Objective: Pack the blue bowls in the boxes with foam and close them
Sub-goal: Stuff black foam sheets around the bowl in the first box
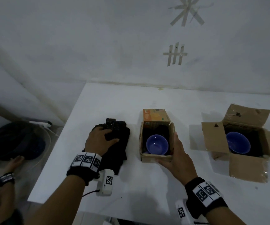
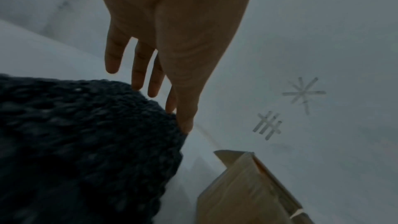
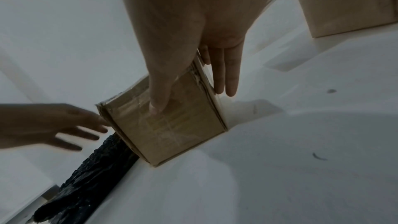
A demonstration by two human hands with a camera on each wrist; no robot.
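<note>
A small cardboard box (image 1: 153,157) (image 3: 183,134) (image 2: 247,190) stands open at mid-table with a blue bowl (image 1: 157,144) inside on dark lining. My right hand (image 1: 173,153) (image 3: 191,100) braces its near right corner, thumb flat on the front face and straight fingers along the right side. To its left lies a pile of black foam (image 1: 119,143) (image 2: 86,134) (image 3: 92,164). My left hand (image 1: 101,137) (image 2: 155,91) (image 3: 71,125) is on top of the pile, fingers straight and spread, tips touching it. A larger box (image 1: 214,138) (image 3: 344,6) at the right has its flaps spread and holds a second blue bowl (image 1: 238,142).
The white table (image 1: 147,184) ends just left of the foam and backs onto a wall with tape marks (image 1: 175,54). On the floor to the left, another person's hand (image 1: 15,159) rests by a dark bag (image 1: 15,140).
</note>
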